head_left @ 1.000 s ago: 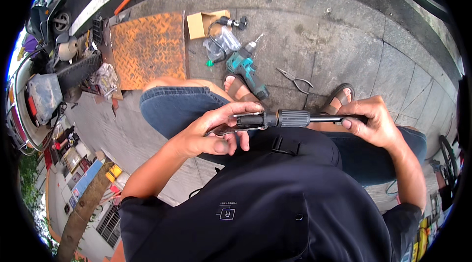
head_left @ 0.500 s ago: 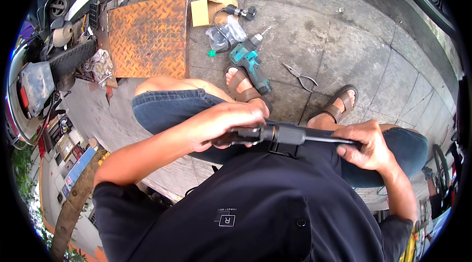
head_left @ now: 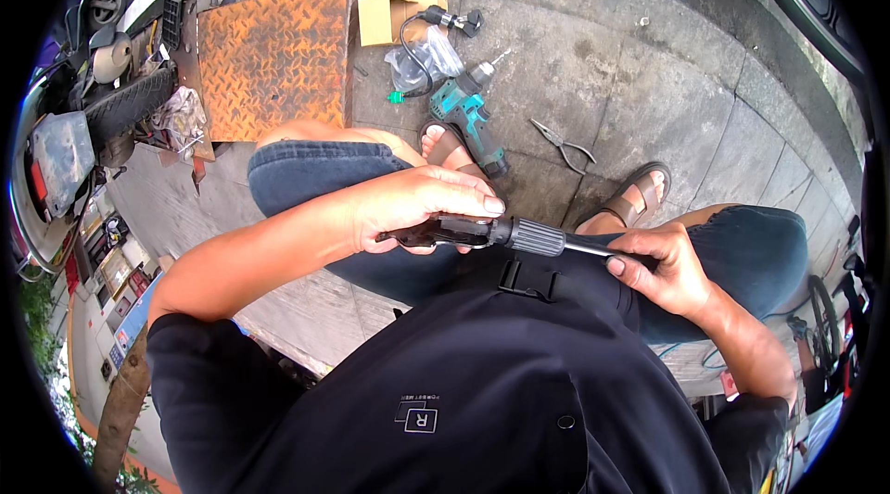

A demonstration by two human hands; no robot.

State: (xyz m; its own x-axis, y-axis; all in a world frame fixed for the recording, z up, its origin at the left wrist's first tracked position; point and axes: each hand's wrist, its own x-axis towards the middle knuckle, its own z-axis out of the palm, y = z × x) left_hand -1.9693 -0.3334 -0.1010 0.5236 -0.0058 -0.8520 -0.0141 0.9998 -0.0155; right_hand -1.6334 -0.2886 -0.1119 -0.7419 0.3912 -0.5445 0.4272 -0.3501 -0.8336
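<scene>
Grey stone paving, grainy and jointed, stretches out beyond the grip, and far to the left of it sits a ribbed black tyre. Next along, a flat orange plate, rust-dark between its raised treads. Straight out past the left hand come an open cardboard box, a crinkled plastic bag and a chunky teal-and-black drill. That left hand is wrapped round a dark, glossy, uneven fitting, one fingertip on top. Between the hands, a ribbed black sleeve, then a smooth slim rod, and there's the right hand, thumb and fingers clamped on the rod's far part. Out beyond the rod, slim pliers lie with handles spread

Now the edges: the plate's right edge stops short of the box, the left forearm crosses the denim of the thigh, and the right hand works close beside the other knee. Past the pliers, slabs run wide to the right, giving plenty of room out there

And what a change: a second ago the left hand cradled the fitting with its frame showing; now the back of the hand is over it. Right hand's closer in too, less rod showing between it and the sleeve
</scene>
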